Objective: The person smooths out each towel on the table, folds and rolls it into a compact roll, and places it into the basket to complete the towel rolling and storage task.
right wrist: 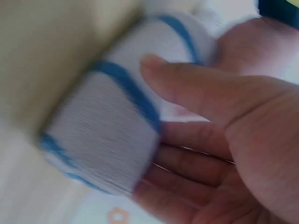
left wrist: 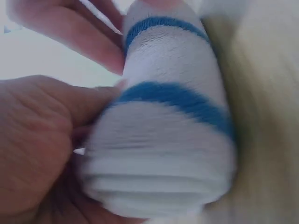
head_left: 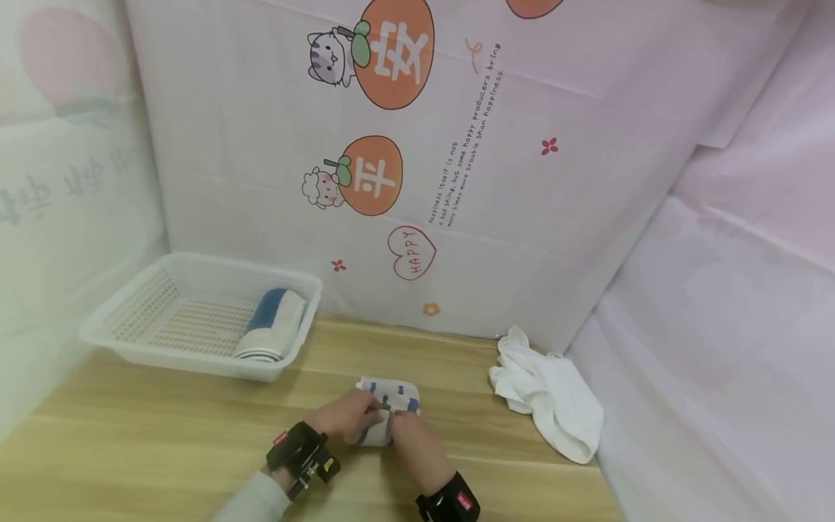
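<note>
A white towel with blue markings (head_left: 375, 435) lies on the wooden table in front of me, rolled into a thick bundle. My left hand (head_left: 349, 413) grips its left part, and in the left wrist view thumb and fingers curl round the roll (left wrist: 163, 126), whose layered end faces the camera. From the right, my right hand (head_left: 417, 446) holds the same towel. In the right wrist view its thumb presses on the striped roll (right wrist: 103, 121) while the other fingers lie along the side and underneath.
At the left stands a white plastic basket (head_left: 189, 366) with another rolled blue-and-white towel (head_left: 277, 322) inside. A crumpled white cloth (head_left: 554, 395) lies on the table's right side. Printed cloth (head_left: 261, 159) hangs behind the table (head_left: 130, 442) and along both sides.
</note>
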`<state>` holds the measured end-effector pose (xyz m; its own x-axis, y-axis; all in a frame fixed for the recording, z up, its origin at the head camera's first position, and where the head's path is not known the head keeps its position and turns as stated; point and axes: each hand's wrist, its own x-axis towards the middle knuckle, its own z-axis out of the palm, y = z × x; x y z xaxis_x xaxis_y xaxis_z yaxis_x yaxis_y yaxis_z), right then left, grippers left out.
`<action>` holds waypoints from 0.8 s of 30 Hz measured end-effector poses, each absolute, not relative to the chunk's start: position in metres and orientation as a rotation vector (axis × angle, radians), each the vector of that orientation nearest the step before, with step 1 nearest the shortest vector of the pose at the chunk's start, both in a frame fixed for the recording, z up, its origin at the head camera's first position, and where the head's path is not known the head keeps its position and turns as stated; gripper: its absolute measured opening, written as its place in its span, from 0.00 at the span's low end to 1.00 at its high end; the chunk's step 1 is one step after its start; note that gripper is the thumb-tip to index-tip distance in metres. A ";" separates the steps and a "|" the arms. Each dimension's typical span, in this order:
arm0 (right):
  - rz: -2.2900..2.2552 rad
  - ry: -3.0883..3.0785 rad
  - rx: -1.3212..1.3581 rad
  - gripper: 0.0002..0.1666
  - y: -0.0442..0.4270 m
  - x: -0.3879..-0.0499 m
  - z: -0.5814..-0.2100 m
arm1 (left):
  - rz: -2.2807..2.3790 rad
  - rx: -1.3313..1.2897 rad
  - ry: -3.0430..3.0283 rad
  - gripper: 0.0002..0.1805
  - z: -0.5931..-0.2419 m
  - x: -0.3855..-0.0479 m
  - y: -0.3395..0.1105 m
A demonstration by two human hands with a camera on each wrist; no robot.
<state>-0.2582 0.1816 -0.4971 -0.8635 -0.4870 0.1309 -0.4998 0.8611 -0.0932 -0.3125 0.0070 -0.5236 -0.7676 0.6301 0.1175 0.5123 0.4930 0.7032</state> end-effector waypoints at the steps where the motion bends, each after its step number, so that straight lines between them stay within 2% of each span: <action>1: 0.208 -2.934 0.787 0.07 0.183 -0.260 -0.501 | 1.143 1.006 2.605 0.11 -0.525 -0.312 0.007; 3: 0.285 -2.953 0.806 0.08 0.186 -0.266 -0.508 | 1.132 1.053 2.685 0.10 -0.528 -0.310 0.007; 8: 0.590 -2.962 0.909 0.03 0.204 -0.293 -0.516 | 1.000 1.229 2.902 0.18 -0.536 -0.300 0.006; 12: 0.820 -3.047 0.956 0.12 0.214 -0.303 -0.519 | 0.898 1.206 2.894 0.24 -0.534 -0.292 -0.001; 16: 0.944 -3.087 0.930 0.15 0.216 -0.302 -0.520 | 0.985 1.166 2.727 0.12 -0.530 -0.294 -0.004; 22: 0.594 -2.921 0.958 0.08 0.204 -0.281 -0.508 | 1.099 0.999 2.629 0.11 -0.529 -0.303 0.000; 24: 0.449 -2.891 0.965 0.12 0.199 -0.273 -0.506 | 1.114 0.921 2.637 0.10 -0.527 -0.306 0.001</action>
<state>-0.2734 0.1993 -0.5057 -0.8020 -0.5787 0.1482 -0.5964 0.7614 -0.2543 -0.3055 0.0010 -0.5267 -0.8043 0.5842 0.1085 0.4851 0.5401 0.6877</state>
